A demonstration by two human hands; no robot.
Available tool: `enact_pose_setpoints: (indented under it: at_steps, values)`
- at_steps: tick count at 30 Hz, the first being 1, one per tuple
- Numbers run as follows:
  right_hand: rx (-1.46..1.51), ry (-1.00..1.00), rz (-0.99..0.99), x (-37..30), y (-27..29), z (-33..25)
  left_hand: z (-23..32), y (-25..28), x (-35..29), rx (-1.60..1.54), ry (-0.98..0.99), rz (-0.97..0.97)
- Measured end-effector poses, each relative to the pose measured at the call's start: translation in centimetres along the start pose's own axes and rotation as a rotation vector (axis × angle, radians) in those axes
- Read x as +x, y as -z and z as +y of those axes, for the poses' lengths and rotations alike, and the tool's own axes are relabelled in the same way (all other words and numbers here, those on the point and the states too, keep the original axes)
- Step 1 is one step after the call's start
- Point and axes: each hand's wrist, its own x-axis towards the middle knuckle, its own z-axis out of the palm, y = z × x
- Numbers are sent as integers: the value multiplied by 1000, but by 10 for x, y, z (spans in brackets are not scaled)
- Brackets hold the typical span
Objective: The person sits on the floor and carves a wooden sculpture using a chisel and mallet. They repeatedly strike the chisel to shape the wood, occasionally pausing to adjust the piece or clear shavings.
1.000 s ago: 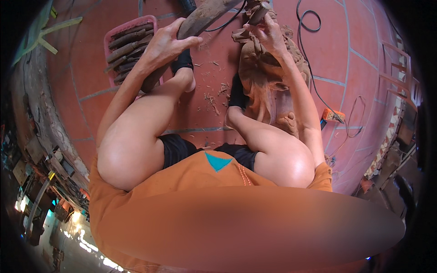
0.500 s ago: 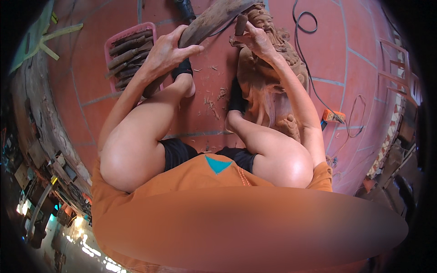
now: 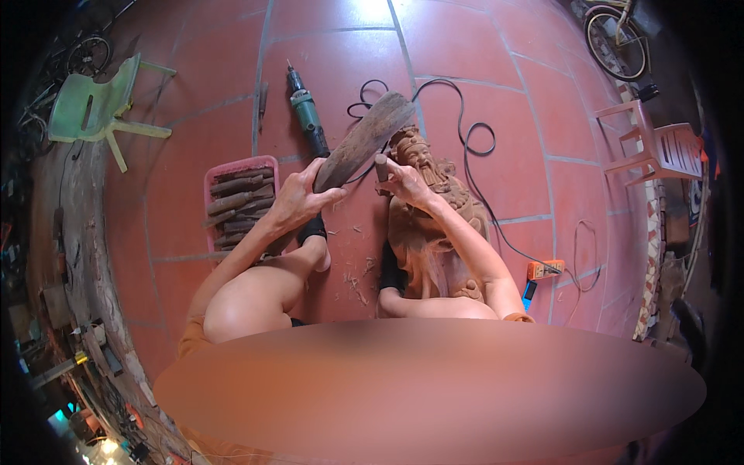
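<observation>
My left hand (image 3: 298, 194) is closed round the narrow end of a thick, club-like wooden mallet (image 3: 364, 141), which slants up and to the right. The fingers of my right hand (image 3: 409, 184) wrap a short wooden-handled carving tool (image 3: 381, 166); its handle end points up, and its working end is hidden. That hand is beside the upper chest of a carved brown wooden statue (image 3: 434, 229), a bearded figure with a crown, lying face up along my right leg. My right forearm crosses over the statue's lower right side. Wood shavings (image 3: 355, 285) are scattered between my feet.
A pink basket (image 3: 209, 190) of wooden-handled tools sits left of my left hand. Beyond it lie a green power tool (image 3: 306, 112) and a slim tool (image 3: 263, 101). A black cord (image 3: 463, 124) runs right to an orange power strip (image 3: 545, 269). Plastic chairs stand at both sides.
The view has tilted upward, bringing the whole power tool and the chairs into sight. Both hands keep their holds, and the mallet's far end shows fully above the statue's head.
</observation>
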Motion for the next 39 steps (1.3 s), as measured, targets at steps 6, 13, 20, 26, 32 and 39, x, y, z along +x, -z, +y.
enact_pose_setpoints:
  at_steps: [6, 13, 20, 26, 32, 39]
  values:
    - [-108, 4, 10, 3, -5, 8, -29, -13, 10, 382, 67, -119]
    - [-63, 4, 52, 3, -2, 1, -23, -7, 6, 100, -138, 24]
    - [-108, -32, 34, 2, 0, -7, -24, -14, 10, 321, 34, -106]
    - [-103, -52, 0, 5, -6, -2, -39, -15, 9, 261, 77, -92]
    - [-176, -23, 18, 2, -7, 7, -35, -19, 9, 139, 19, -94]
    - [-184, -136, -24, 2, -4, -12, -32, -12, 11, 118, 5, -178]
